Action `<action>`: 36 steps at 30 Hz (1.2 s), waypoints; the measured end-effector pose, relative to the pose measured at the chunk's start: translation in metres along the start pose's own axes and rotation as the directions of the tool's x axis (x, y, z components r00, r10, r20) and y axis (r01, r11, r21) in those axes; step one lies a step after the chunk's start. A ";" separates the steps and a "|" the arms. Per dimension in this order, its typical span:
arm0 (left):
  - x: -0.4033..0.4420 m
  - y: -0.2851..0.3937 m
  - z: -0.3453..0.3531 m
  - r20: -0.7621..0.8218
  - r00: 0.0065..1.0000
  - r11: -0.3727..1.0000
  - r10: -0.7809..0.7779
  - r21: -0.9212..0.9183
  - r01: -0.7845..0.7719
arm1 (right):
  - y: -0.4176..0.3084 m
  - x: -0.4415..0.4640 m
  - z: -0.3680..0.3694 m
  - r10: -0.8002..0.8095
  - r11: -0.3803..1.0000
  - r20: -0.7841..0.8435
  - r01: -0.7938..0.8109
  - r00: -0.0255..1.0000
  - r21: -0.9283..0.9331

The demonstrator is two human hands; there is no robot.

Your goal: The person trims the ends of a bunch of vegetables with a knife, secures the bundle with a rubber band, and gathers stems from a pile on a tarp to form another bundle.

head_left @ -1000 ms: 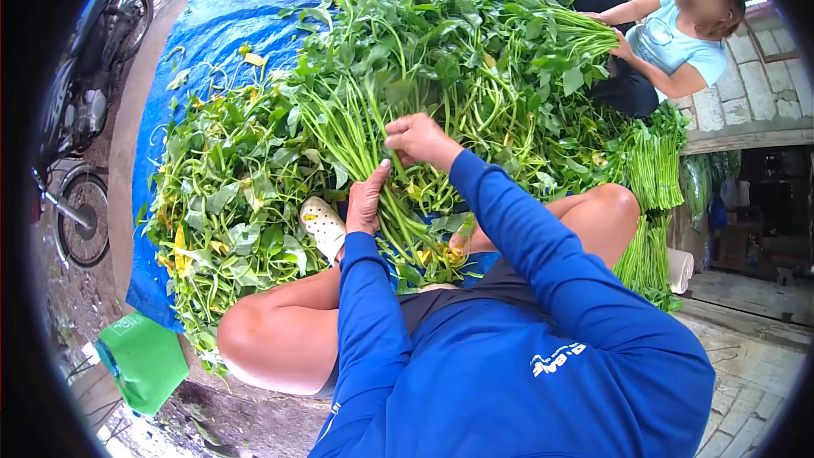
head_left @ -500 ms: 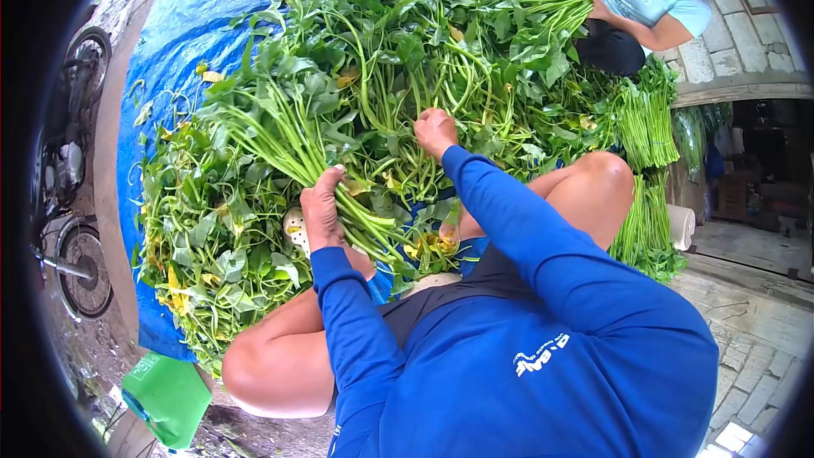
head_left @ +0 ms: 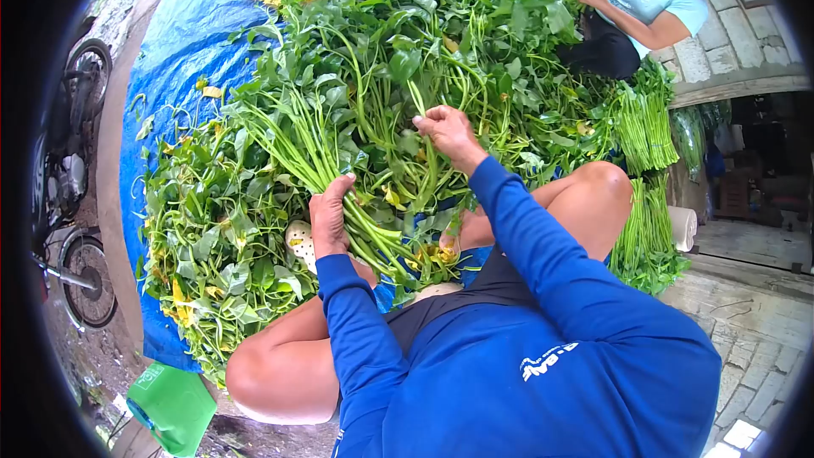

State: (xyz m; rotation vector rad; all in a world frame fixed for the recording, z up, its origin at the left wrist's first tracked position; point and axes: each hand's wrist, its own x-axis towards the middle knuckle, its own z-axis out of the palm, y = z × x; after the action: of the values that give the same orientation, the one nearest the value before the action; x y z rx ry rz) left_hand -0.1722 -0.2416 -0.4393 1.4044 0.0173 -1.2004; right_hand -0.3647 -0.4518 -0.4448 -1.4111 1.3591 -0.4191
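Note:
My left hand (head_left: pixel 331 216) is wrapped round a bunch of water spinach (head_left: pixel 297 140), its leafy tops fanning up and left and its cut stem ends pointing down toward my lap. To the right of it, my right hand (head_left: pixel 449 134) pinches a water spinach stem (head_left: pixel 416 97) between thumb and fingers, just above the heap. A large heap of loose water spinach (head_left: pixel 509 110) spreads in front of me, with some yellowed leaves among the green. More leafy stems (head_left: pixel 203 263) lie left of my left hand.
A blue tarp (head_left: pixel 182 42) lies under the greens. Across the heap a person (head_left: pixel 649 4) holds another bunch. Stacked bunches (head_left: pixel 644 131) stand to the right. A green container (head_left: pixel 170 407) is at lower left, with motorcycles (head_left: pixel 80 178) beyond the tarp.
My right hand has moved slightly right and toward me, and a stem now shows in its pinch. My left hand, with the bunch, has shifted slightly right.

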 end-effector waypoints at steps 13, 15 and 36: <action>-0.014 0.002 0.006 0.069 0.998 1.000 0.016 -0.006 -0.015 | -0.113 -0.106 -0.089 -0.299 0.937 0.129 0.265 0.945 0.228; -0.010 -0.005 0.005 0.096 0.992 0.996 0.087 -0.035 -0.084 | -0.110 -0.100 -0.081 -0.342 0.933 0.094 0.326 0.935 0.154; 0.009 -0.029 -0.002 0.136 0.990 0.987 0.036 -0.163 -0.014 | -0.087 -0.059 0.036 -0.681 0.534 0.036 0.529 0.732 -0.660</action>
State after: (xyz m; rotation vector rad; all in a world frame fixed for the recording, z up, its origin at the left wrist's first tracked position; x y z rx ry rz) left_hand -0.1851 -0.2382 -0.4666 1.1747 -0.0002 -1.2453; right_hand -0.3094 -0.4050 -0.3601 -2.5215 1.1812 -0.6259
